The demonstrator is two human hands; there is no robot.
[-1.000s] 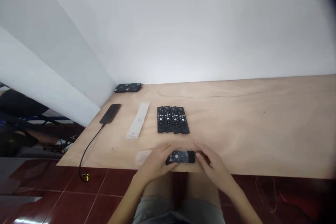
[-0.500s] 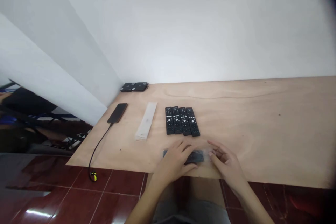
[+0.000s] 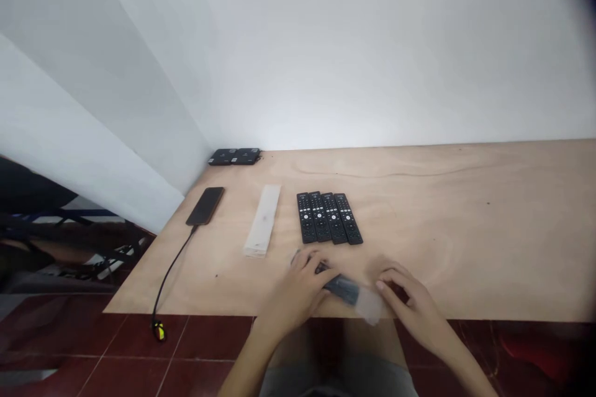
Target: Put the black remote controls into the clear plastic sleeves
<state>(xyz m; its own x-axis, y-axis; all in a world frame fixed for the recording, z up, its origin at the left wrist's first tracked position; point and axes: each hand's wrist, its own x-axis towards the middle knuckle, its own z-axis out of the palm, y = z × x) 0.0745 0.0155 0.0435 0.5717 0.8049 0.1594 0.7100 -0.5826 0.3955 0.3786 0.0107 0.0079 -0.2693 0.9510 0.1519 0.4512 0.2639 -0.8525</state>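
Near the table's front edge, my left hand [image 3: 300,288] is closed round a black remote control [image 3: 342,288] in a clear plastic sleeve [image 3: 370,305]. The remote lies slantwise, its far left end partly under my fingers, and the sleeve's loose end sticks out to the right. Just right of that end, my right hand [image 3: 412,301] has its thumb and fingertips drawn together in a pinch. Whatever is between them, if anything, is too small or blurred to name. Several black remotes [image 3: 329,217] lie side by side just beyond my hands.
A flat whitish plastic sleeve stack [image 3: 263,220] lies left of the remotes. Farther left is a phone [image 3: 205,206] with a black cable [image 3: 170,270] hanging over the table edge. Two black boxes [image 3: 234,157] sit in the back corner by the wall [image 3: 354,62].
The sleeved remote has tilted, its right end swinging toward me. My left hand's fingers have curled round it, and my right hand has shifted slightly right. The view has moved a little.
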